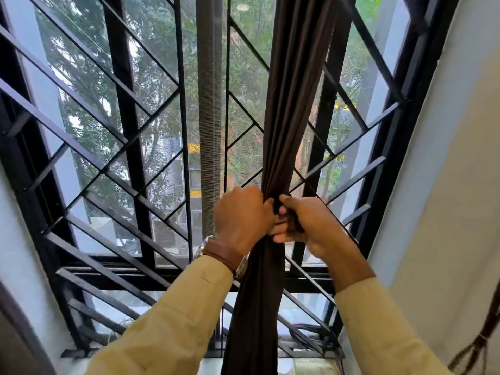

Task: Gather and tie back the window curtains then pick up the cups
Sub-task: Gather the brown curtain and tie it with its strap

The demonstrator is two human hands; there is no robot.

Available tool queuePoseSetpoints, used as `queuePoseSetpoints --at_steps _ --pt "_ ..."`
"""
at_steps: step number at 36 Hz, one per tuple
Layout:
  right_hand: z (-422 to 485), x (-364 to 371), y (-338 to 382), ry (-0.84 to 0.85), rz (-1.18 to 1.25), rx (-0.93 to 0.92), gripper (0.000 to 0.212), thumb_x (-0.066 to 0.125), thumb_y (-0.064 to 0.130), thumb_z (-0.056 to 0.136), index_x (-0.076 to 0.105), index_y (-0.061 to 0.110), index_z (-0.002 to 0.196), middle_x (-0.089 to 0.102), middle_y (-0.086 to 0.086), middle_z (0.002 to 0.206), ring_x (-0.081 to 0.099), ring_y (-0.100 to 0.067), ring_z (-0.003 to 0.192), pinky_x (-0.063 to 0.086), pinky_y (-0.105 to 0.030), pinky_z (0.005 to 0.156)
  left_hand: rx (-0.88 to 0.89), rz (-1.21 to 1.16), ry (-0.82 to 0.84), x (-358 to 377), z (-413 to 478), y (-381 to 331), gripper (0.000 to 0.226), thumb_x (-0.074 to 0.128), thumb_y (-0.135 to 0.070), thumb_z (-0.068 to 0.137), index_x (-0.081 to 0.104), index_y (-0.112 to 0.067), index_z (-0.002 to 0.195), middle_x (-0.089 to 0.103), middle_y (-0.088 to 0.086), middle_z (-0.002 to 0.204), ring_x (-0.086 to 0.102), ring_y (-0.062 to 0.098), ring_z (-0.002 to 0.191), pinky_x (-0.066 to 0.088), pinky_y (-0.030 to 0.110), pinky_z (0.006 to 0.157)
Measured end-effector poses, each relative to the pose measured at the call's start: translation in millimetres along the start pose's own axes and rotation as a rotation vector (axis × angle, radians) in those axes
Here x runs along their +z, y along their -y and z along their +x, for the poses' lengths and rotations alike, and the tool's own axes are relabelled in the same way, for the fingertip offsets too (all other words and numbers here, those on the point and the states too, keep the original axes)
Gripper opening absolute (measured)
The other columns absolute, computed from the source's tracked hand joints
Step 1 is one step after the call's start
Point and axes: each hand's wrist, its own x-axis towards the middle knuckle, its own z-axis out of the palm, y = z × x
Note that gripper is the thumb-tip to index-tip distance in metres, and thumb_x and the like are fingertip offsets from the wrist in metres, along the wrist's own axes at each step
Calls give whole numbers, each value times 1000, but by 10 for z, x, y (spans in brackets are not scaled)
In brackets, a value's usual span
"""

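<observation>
A dark brown curtain (292, 104) hangs bunched into one narrow column in front of the window, right of centre. My left hand (240, 215) grips the gathered fabric from the left at mid height, fingers curled around it. My right hand (305, 223) meets it from the right and pinches a dark strip of the same cloth against the bunch. Below the hands the curtain falls straight down to the sill. No cups are in view.
A black metal grille (121, 136) with diagonal bars covers the whole window. A grey mesh strip (208, 117) runs down the middle. A pale wall (454, 185) stands at the right, with a dark cord (479, 342) hanging near the lower right corner.
</observation>
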Motion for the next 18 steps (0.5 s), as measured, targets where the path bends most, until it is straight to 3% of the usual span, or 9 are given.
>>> queuePoseSetpoints --at_steps 4,6,10,15,18 --pt "15 80 -91 73 213 42 32 48 23 103 57 10 75 57 -1 56 60 -13 46 58 -35 51 34 40 51 -62 8 -15 29 52 -42 91 55 -15 81 64 12 89 63 34 85 35 32 59" --pt "20 87 -125 120 284 67 28 48 26 103 57 12 80 60 2 56 63 -13 50 59 -44 68 62 33 96 -113 32 10 28 53 -41 90 51 -15 80 64 13 90 63 35 87 37 33 60" --pt "33 105 -207 210 448 113 30 49 32 101 58 16 76 66 1 65 68 -16 63 48 -48 98 105 1 219 -203 103 49 26 54 -37 90 44 -14 82 62 16 93 60 38 89 40 35 65" --pt "48 160 -289 238 581 140 22 60 32 89 70 16 79 71 -5 83 65 -24 91 40 -45 107 100 -21 322 -211 146 83 31 53 -30 87 37 -15 65 45 4 65 54 32 68 42 32 58" --pt "27 212 -290 199 585 137 21 59 29 91 72 12 90 70 -8 93 64 -27 98 40 -43 106 101 -52 389 -221 141 100 21 55 -25 79 43 -15 65 52 4 62 54 23 57 46 32 50"
